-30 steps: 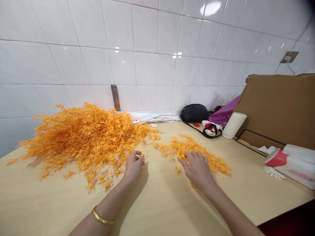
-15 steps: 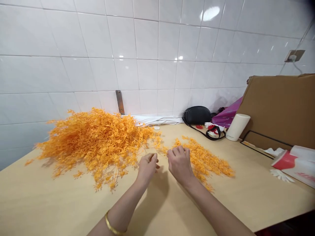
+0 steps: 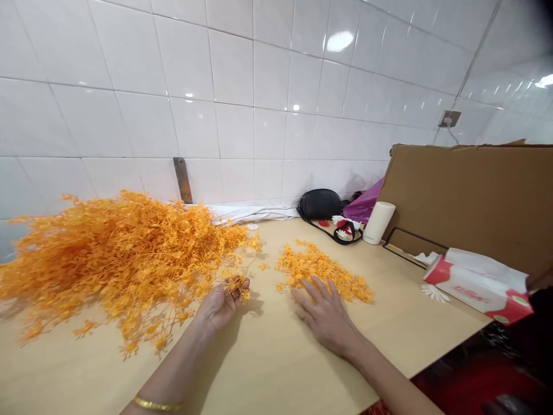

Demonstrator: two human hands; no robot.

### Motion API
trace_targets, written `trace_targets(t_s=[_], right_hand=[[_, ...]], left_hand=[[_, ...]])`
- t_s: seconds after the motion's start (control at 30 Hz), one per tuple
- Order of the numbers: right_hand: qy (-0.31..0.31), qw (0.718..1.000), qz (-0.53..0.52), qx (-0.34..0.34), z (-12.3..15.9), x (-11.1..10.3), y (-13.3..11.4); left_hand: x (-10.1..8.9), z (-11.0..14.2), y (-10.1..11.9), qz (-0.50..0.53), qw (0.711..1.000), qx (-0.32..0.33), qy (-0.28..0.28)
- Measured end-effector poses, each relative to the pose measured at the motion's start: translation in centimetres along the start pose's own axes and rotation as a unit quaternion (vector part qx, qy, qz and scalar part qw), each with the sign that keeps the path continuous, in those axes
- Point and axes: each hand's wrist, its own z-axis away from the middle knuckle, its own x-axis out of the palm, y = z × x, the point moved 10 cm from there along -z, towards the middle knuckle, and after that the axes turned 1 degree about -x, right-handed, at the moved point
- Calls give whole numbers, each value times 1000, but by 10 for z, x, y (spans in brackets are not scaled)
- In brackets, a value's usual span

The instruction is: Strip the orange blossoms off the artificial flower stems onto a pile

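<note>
A large heap of orange artificial flower sprigs spreads over the left side of the table. At its right edge my left hand is turned palm up, its fingers curled around an orange flower sprig; the sprig's stem is partly hidden. My right hand lies palm down with fingers spread, its fingertips over the near edge of a smaller pile of orange sprigs. Nothing shows in the right hand's grasp.
Behind the piles lie a black bag with its strap and a white cloth. To the right are a cream bottle, a cardboard box, a red-and-white tissue pack and a white flower. A person's dark sleeve shows at far right.
My hands have moved apart. The left turned palm up with a sprig in it; the right's fingers spread out flat by the small pile. The view swung to the right.
</note>
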Motion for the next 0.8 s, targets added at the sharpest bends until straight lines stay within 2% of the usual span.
trace_targets(t_s=[0.1,0.17,0.23,0.33,0.47,0.53,0.6,0.7,0.8], right_hand=[[-19,998,26,59,-7,15,46],[-6,995,50,81,-14,15,58],[19,994,68,81,-24,8,52],[33,998,45,28,-46,4,16],[-18,998,-19,-59,-82,27,-34],[-36,998,-21,-50,-97,39,-37],[-22,1000,10,5,-106,42,-23],[44,994,54,81,-110,25,-5],[96,991,-44,86,-108,3,-14]], left_hand=[[2,3,1,49,999,-5,-4],[7,4,-1,61,998,-14,-29],[10,3,-2,53,997,-14,-49],[9,-1,-5,25,998,-5,-61],[9,-5,-7,18,996,8,-84],[6,-7,-7,36,996,6,-83],[2,-9,-7,62,996,1,-71],[-2,-13,-8,91,994,-12,-57],[-3,-15,-10,108,992,-24,-58]])
